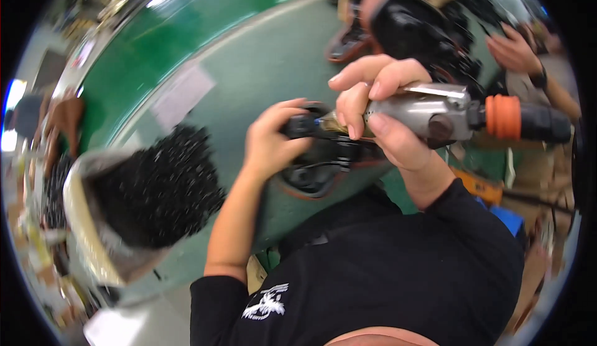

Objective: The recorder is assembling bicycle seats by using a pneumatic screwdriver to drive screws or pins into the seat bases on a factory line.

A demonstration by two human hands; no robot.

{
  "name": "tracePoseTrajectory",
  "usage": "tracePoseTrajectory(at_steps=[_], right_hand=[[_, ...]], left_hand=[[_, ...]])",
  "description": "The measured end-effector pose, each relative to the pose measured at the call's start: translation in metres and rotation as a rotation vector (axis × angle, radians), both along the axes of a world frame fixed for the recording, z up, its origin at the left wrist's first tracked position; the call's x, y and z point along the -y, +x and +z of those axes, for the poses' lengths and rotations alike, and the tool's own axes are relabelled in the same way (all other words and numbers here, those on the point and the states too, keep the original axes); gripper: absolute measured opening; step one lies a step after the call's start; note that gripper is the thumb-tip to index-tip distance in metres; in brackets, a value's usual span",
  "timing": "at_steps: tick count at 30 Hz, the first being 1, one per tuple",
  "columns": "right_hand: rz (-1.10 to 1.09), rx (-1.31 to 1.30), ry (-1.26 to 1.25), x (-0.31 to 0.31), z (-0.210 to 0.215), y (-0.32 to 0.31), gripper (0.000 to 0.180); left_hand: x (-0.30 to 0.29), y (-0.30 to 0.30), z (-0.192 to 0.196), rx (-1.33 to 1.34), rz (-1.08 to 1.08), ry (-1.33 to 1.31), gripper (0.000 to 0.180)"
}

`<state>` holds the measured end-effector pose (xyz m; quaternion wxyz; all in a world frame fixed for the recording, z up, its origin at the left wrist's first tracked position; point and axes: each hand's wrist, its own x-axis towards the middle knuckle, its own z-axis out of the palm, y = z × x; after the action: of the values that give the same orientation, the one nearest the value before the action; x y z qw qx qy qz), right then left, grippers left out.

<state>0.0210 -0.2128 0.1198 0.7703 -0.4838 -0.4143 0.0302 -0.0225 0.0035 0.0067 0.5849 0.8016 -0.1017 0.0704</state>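
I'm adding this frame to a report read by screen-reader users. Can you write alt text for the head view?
A person's right hand grips a grey pneumatic screwdriver with an orange collar, its tip at a small black part held by the left hand over a green table. A tray of small black pieces sits to the left; another person's hand works at upper right.

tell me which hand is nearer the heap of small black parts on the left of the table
Left. The left hand grips a black part just right of the heap of small black parts, while the right hand holds the grey power tool farther right.
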Motion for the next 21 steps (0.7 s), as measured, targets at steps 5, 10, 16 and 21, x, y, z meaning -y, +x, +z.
tracePoseTrajectory(at_steps=[5, 10, 16, 21], right_hand=[[-0.439, -0.339, -0.002, 0.089, -0.011, -0.017, 0.022], [-0.661, -0.493, -0.008, 0.121, -0.017, -0.025, 0.018], [-0.818, -0.554, -0.147, 0.158, -0.027, -0.023, 0.025], [-0.498, -0.535, -0.17, 0.131, -0.021, 0.024, 0.03]], left_hand=[[-0.084, 0.02, 0.016, -0.033, 0.282, -0.154, 0.039], [-0.199, 0.043, 0.02, 0.189, 1.195, -0.302, 0.052], [-0.132, -0.024, 0.008, -0.15, 0.558, 0.618, 0.022], [-0.11, -0.097, 0.017, -0.211, 0.584, 0.932, 0.017]])
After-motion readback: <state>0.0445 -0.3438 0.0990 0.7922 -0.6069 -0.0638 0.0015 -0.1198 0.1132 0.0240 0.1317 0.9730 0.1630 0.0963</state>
